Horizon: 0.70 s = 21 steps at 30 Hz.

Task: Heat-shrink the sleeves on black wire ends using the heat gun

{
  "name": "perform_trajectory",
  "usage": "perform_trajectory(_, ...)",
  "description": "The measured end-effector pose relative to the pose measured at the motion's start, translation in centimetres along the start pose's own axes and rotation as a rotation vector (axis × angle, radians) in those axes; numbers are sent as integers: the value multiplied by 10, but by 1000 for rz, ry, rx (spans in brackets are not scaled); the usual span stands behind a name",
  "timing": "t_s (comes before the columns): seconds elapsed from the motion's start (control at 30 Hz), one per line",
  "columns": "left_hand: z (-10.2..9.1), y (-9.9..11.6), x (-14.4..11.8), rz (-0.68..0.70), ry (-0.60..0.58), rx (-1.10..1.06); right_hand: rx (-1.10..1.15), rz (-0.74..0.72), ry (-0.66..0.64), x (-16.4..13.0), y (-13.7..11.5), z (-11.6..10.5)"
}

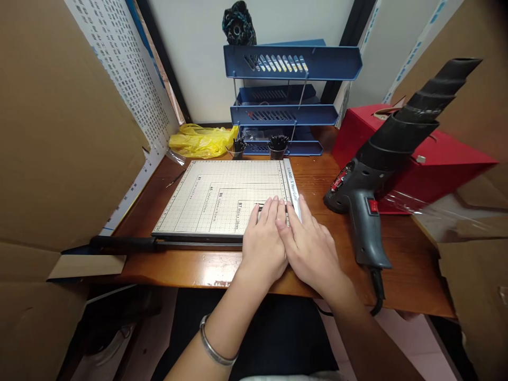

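A brown wooden table [317, 275] filled the middle of the view, glossy and worn at its near edge, set against a pale wall. Large sheets of brown cardboard [59, 132] closed in the left side, and more cardboard stood on the right, so the working space was a narrow bay. A printed white chart [130, 69] leaned between the left cardboard and the wall.

At the back stood a blue three-tier tray rack [291, 63], with a dark bundle on top. A red box [432, 159] sat at the right rear, and a crumpled yellow plastic bag [200, 140] lay at the left rear. Two small cups of dark sticks stood just in front of the rack.

The paper cutter [218, 198], a gridded board with its black-handled blade arm [127, 243] lying down along the near edge, took up the table's centre-left. A grey heat gun [365, 211] rested to its right, its black nozzle pointing up and right and its cord dropping over the front edge.

Bare wood showed between cutter and heat gun and along the front edge.

The left hand [264, 241] and right hand [311, 246] lay flat, fingers spread only narrowly, side by side and touching on the cutter's near right corner by its white ruler strip [291, 185], gripping nothing. A silver bangle circled the left wrist.
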<state>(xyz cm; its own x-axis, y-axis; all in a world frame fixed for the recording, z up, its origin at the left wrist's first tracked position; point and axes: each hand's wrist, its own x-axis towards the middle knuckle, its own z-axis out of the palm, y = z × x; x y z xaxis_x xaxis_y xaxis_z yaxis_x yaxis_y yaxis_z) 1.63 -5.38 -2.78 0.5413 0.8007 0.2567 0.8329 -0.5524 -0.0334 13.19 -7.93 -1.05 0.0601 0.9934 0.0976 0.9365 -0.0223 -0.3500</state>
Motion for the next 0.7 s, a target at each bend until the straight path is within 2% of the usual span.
perform_trajectory(0.13, -3, -6, 0, 35, 24, -39, -7, 16, 14, 0, 1, 3)
perform_trajectory(0.37, -17, -31, 0, 146, -37, -86, -77, 5, 63, 0, 0, 9)
perform_trajectory(0.47, -15, -39, -1, 206, -31, -107, -83, 11, 80, 0, 0, 10)
perform_trajectory(0.7, -4, -43, 0, 246, 18, -87, -96, 2, 115, -1, 1, 13)
